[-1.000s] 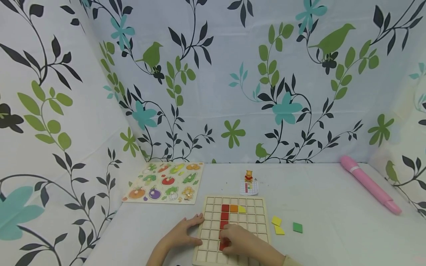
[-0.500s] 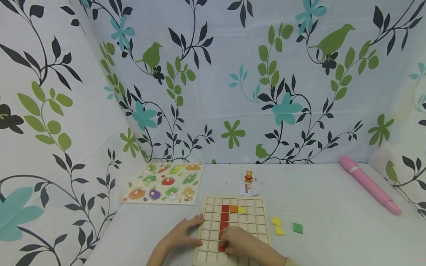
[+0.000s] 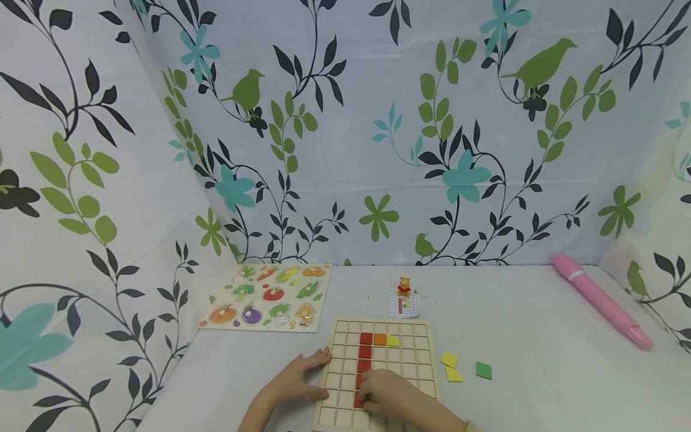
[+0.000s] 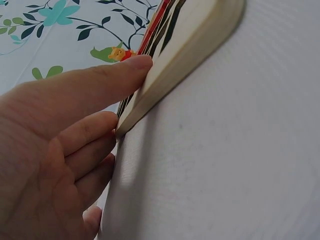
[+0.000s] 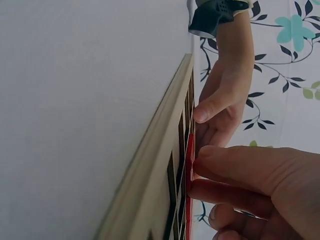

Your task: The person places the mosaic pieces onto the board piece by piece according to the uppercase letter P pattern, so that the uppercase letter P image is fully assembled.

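Note:
A wooden grid board [image 3: 332, 414] lies on the table before me, with a column of red square tiles [image 3: 364, 365] set in its cells. An orange tile [image 3: 380, 339] and a yellow triangle [image 3: 393, 340] continue the top of that column to the right. My left hand [image 3: 293, 379] rests at the board's left edge, fingers spread, its thumb on the rim in the left wrist view. My right hand [image 3: 390, 391] is over the lower end of the red column. In the right wrist view its thumb and forefinger pinch a red tile [image 5: 189, 160] at the board's surface.
Right of the board lie two yellow pieces [image 3: 451, 366] and a green tile [image 3: 483, 370]. A bear figurine [image 3: 403, 287] stands behind a small paper pattern card [image 3: 403, 307]. A vegetable puzzle board [image 3: 264, 300] is at back left, a pink microphone-like stick [image 3: 601, 300] at back right.
My right hand has shifted slightly at the lowest red tile, leaving more of it showing. The left hand has stayed at the board's edge.

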A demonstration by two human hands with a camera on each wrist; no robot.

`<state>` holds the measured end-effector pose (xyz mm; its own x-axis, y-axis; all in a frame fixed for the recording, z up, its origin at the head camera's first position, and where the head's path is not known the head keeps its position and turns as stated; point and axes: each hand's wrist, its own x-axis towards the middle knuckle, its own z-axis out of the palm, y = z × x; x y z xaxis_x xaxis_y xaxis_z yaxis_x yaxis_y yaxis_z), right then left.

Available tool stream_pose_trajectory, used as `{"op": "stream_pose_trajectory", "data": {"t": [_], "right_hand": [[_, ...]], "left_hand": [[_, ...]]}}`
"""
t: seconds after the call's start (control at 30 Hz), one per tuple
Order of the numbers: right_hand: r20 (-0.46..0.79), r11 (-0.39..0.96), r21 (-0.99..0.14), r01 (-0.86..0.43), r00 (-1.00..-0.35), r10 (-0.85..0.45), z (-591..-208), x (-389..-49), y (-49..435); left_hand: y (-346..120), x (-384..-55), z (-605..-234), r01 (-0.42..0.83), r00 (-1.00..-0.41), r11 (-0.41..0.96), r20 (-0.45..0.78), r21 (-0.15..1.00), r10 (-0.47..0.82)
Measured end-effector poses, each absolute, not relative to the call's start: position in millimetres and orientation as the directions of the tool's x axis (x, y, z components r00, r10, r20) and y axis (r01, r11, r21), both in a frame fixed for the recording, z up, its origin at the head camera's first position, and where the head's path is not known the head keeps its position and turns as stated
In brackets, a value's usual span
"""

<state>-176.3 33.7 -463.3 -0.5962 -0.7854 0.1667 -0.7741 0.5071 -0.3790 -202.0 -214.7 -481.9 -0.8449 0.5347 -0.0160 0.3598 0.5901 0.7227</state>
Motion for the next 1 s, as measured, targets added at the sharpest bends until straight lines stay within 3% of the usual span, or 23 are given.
{"op": "stream_pose_trajectory", "data": {"t": [0.33, 0.6, 0.77, 1.0], "right_hand": [[0.247, 0.448, -0.488, -0.749, -0.611, -0.752, -453.0, -179.0, 50.3], [0.267, 0.499, -0.556, -0.665, -0.712, -0.650, -433.8, -192.4, 90.4], [0.313, 0.530, -0.531, -0.662, -0.734, -0.603, -420.5, -192.5, 119.7], [0.286, 0.651, -0.497, -0.575, -0.816, -0.502, -415.9, -191.1, 165.4]], "left_hand": [[-214.1, -202.6, -481.9, 0.363, -0.852, 0.598, -0.006, 0.714, 0.524], [-214.3, -202.4, -484.1, 0.363, -0.849, 0.593, -0.007, 0.719, 0.529], [-214.6, -202.5, -484.3, 0.367, -0.846, 0.586, -0.003, 0.722, 0.534], [-214.1, -202.6, -484.0, 0.379, -0.840, 0.579, 0.006, 0.722, 0.542]]}}
